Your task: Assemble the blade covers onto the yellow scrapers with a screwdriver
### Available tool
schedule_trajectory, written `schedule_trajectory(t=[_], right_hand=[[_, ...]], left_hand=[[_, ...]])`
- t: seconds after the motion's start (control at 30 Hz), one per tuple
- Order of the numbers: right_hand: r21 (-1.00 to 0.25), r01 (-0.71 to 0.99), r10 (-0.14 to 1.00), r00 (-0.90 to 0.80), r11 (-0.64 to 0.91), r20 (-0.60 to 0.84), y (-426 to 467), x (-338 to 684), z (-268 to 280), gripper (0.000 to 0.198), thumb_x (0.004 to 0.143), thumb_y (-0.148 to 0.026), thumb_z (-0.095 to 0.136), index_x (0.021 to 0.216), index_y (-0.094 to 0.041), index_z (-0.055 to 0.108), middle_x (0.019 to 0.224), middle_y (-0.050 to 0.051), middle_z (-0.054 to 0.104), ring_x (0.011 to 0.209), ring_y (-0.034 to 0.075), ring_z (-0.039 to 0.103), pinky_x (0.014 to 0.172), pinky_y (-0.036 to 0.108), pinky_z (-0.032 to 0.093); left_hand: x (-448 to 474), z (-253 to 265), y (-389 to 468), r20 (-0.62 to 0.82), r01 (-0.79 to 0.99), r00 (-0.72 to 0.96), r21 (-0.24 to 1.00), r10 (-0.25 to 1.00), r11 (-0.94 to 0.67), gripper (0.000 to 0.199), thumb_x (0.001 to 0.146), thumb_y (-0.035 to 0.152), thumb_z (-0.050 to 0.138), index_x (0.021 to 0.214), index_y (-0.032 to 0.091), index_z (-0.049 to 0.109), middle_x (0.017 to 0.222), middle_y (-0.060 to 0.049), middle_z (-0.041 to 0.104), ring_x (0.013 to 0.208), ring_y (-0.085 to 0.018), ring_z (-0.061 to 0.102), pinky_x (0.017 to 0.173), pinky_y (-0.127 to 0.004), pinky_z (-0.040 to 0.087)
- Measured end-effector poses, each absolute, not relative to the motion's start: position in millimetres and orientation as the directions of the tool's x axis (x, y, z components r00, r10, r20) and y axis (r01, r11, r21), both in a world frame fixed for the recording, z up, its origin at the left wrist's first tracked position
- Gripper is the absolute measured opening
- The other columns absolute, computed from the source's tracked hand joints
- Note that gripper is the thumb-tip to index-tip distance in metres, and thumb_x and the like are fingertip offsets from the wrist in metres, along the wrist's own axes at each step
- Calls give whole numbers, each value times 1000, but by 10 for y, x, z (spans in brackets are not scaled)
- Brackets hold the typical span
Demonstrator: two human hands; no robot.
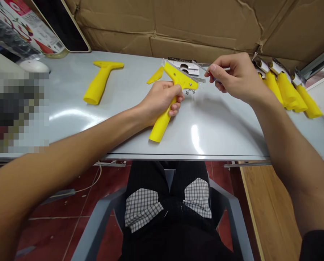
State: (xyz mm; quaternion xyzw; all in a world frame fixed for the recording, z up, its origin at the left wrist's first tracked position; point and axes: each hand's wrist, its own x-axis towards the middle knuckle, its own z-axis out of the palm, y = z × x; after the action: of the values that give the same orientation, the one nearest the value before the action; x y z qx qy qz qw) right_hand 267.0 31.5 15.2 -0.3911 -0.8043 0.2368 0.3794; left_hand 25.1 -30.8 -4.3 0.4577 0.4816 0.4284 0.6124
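My left hand (pixel 163 98) is wrapped around the handle of a yellow scraper (pixel 162 125), whose wide head tilts up toward the back. A metal blade strip runs along the head, and a screw (pixel 190 84) shows near its right end. My right hand (pixel 229 74), right of the head, pinches a screwdriver (pixel 204 69); its thin shaft points up and left, and most of its handle is hidden by my fingers. Several small screws (pixel 190 92) lie beside the head. A loose yellow plate (pixel 155 75) lies left of it, and blade strips (pixel 199 79) lie behind.
Another yellow scraper handle (pixel 99 81) lies on the grey table (pixel 123 137) at left. Several yellow scrapers (pixel 288 90) are grouped at right. Card packs (pixel 187 67) rest at the back against a cardboard sheet (pixel 178 25). A white mouse (pixel 34 66) sits at far left.
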Motion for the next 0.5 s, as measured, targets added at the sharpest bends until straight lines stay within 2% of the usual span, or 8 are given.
schedule_trajectory(t=[0.13,0.27,0.5], right_hand=[[-825,334,872,-352,456,339,328,2681,153,65,69,-90,95,86,-29,79,78,2,69,56,15,51,48,33,33],[-873,255,875,-374,415,307,317,2696,184,57,69,-79,101,98,-32,87,76,0,62,58,14,47,52,33,33],[-857,310,893,-324,412,312,287,2665,190,30,66,-52,103,78,-32,84,65,0,63,57,17,48,51,35,32]], left_hand=[[251,-33,-310,-203,-79,174,973,964,219,25,78,12,71,81,23,49,66,4,55,45,-4,42,40,-18,31],[248,-34,-306,-201,-88,184,972,962,220,24,78,11,70,79,23,49,66,4,54,45,-4,42,40,-17,32],[239,-42,-306,-203,-90,180,971,963,221,25,75,12,72,81,23,51,66,4,56,46,-4,43,41,-16,31]])
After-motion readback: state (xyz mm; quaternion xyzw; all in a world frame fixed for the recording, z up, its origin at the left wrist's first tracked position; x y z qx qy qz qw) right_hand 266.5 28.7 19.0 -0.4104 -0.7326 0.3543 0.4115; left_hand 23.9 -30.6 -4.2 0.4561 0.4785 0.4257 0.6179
